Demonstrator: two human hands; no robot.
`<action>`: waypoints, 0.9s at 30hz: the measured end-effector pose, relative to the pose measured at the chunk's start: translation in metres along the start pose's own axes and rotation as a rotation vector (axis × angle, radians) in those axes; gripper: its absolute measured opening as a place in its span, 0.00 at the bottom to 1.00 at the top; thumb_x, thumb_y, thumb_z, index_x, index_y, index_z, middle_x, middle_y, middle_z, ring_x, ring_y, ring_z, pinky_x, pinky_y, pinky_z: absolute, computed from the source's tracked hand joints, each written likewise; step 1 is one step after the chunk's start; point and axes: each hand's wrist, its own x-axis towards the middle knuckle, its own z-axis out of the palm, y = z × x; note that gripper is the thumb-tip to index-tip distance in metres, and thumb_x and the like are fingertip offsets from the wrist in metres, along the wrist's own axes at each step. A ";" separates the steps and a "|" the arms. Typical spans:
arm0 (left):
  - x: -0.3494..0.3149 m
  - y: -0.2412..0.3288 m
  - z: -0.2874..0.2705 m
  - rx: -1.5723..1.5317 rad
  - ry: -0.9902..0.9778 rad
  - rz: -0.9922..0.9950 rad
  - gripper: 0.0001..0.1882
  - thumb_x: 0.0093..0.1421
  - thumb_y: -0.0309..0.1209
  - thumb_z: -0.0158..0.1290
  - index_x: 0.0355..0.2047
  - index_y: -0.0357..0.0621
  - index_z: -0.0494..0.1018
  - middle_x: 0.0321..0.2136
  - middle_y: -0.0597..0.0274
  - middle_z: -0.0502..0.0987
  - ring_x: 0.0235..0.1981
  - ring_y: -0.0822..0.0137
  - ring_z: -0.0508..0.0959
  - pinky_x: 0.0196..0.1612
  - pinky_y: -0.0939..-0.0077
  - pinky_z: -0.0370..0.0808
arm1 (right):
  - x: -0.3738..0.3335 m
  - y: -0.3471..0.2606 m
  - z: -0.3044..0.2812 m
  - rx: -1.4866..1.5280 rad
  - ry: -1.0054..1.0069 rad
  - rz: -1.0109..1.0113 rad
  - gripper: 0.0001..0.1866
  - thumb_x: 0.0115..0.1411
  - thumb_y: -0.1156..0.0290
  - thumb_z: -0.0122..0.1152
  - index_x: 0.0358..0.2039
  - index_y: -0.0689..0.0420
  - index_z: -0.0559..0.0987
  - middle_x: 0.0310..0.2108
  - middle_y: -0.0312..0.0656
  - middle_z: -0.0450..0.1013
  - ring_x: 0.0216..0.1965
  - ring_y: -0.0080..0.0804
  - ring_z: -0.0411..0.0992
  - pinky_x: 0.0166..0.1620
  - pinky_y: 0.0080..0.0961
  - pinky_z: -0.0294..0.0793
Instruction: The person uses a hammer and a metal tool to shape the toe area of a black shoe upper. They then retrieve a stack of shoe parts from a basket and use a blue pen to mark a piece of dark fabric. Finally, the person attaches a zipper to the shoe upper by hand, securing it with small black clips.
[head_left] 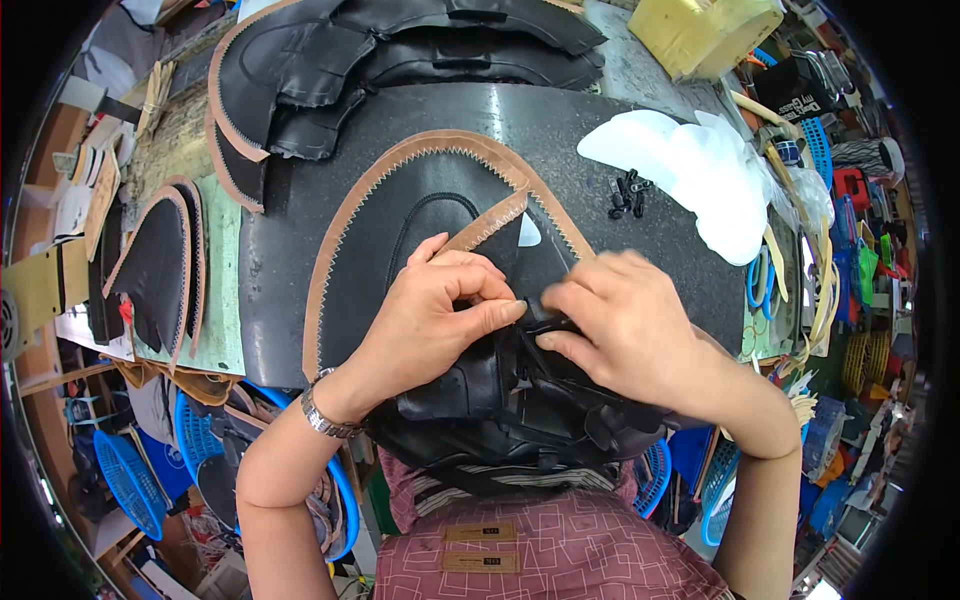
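Observation:
A black leather shoe upper (345,262) with a brown zigzag-cut border lies in front of me, its near part bunched over the table's near edge. My left hand (430,315) pinches the upper's dark edge between thumb and forefinger, the other fingers curled. Close beside it, my right hand (635,330) is closed on the same edge; its fingertips are slightly smeared by motion, and anything small between them is hidden. Right of the upper sits a little heap of small black parts (628,195) that look like zipper pulls.
More black uppers (440,60) are stacked at the far side, with others (155,270) at the left. White cut-out sheets (700,175) lie at the right, near a yellow block (705,35) and blue-handled scissors (762,282). Blue baskets (130,485) stand below the table.

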 end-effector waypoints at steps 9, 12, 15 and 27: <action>-0.002 -0.005 0.008 0.027 0.036 0.022 0.06 0.55 0.29 0.55 0.24 0.41 0.73 0.25 0.67 0.75 0.34 0.73 0.74 0.61 0.59 0.49 | -0.008 -0.003 0.041 -0.328 0.410 -0.666 0.11 0.40 0.71 0.57 0.26 0.63 0.77 0.25 0.39 0.69 0.27 0.28 0.69 0.27 0.20 0.67; -0.004 -0.008 0.012 0.031 0.072 0.040 0.07 0.55 0.29 0.55 0.23 0.41 0.71 0.24 0.68 0.74 0.32 0.73 0.74 0.60 0.61 0.51 | -0.013 -0.002 0.048 -0.283 0.401 -0.720 0.12 0.39 0.71 0.58 0.26 0.63 0.77 0.24 0.39 0.69 0.25 0.27 0.68 0.25 0.19 0.66; -0.004 -0.009 0.013 0.018 0.078 0.041 0.07 0.55 0.29 0.55 0.22 0.41 0.70 0.24 0.68 0.73 0.31 0.71 0.74 0.60 0.61 0.52 | -0.013 -0.003 0.047 -0.362 0.391 -0.695 0.10 0.40 0.71 0.57 0.25 0.62 0.77 0.24 0.38 0.69 0.25 0.27 0.68 0.25 0.18 0.65; -0.004 -0.008 0.010 0.038 0.057 0.069 0.08 0.53 0.31 0.57 0.22 0.42 0.72 0.24 0.68 0.74 0.31 0.70 0.74 0.60 0.58 0.51 | -0.012 -0.006 0.043 -0.460 0.399 -0.611 0.08 0.41 0.71 0.56 0.24 0.59 0.75 0.22 0.37 0.68 0.23 0.25 0.67 0.23 0.18 0.63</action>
